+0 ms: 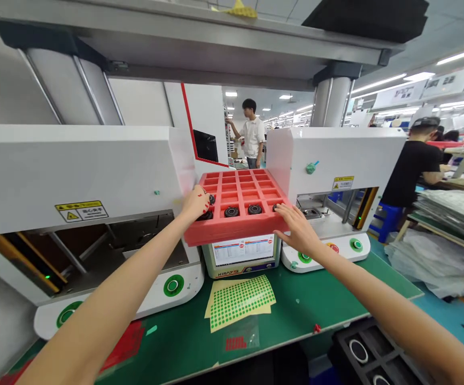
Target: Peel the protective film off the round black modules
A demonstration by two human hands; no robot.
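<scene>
A red foam tray (236, 227) with rows of compartments sits on top of a small tester with a lit screen (243, 250). Round black parts (255, 209) lie in its front row. At the tray's left side, my left hand (197, 203) has its fingers closed on a black part (211, 199) in the second row. My right hand (297, 227) rests at the front right corner, fingers apart, its fingertips touching another black part (275, 207); whether it grips that part is unclear.
White press machines (75, 171) (336, 155) flank the tray. Sheets of green dots (242, 302) lie on the green table (312, 305). A black tray (370, 358) with rings is at lower right. People (253, 133) (412, 166) are beyond.
</scene>
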